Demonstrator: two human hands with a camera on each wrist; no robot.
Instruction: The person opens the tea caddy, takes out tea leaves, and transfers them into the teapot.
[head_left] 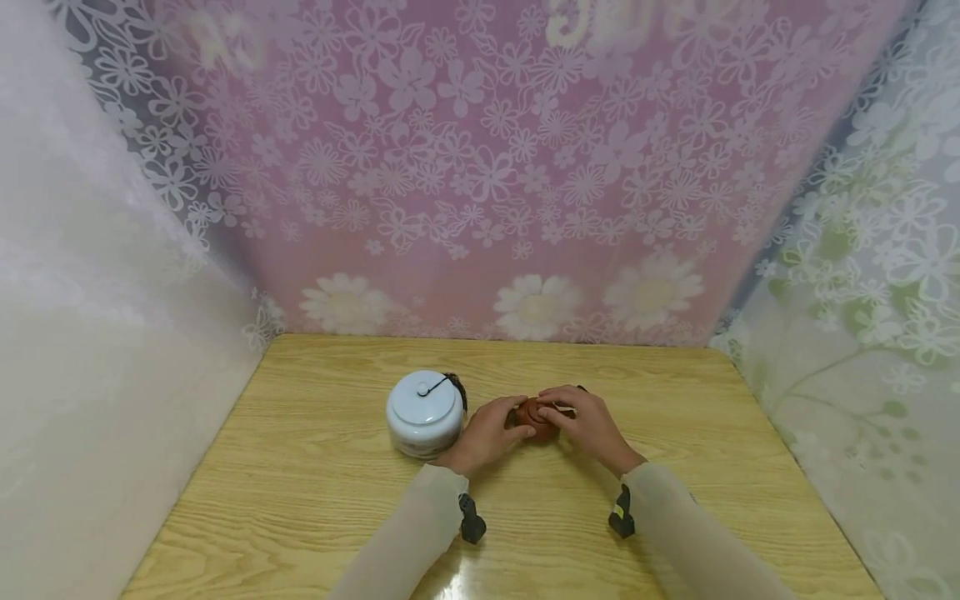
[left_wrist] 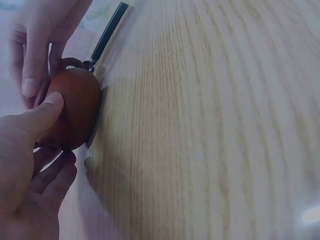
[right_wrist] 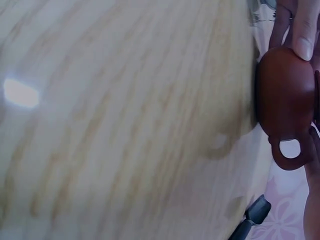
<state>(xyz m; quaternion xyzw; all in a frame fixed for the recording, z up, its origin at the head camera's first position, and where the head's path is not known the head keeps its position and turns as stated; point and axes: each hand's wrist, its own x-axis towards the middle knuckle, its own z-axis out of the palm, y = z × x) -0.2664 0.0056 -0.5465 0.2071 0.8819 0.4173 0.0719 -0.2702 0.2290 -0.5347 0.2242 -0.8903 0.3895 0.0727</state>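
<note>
A small reddish-brown clay teapot (head_left: 542, 433) stands on the table between both hands. My left hand (head_left: 489, 432) grips its body from the left, the thumb (left_wrist: 50, 102) pressed on the near side and the fingers round the far side. At the top, my right hand (head_left: 588, 423) pinches the teapot's lid (head_left: 533, 410) between thumb and fingers; the lid is partly hidden by them. The looped handle (right_wrist: 292, 159) points toward the right hand and is not gripped. Whether the lid sits fully down cannot be told.
A pale blue-white lidded jar (head_left: 424, 421) with a dark cord on its knob stands left of the left hand. Behind the right hand lies a slim black tool (left_wrist: 110, 31) with a flared end. Patterned curtains surround the wooden table (head_left: 315, 500).
</note>
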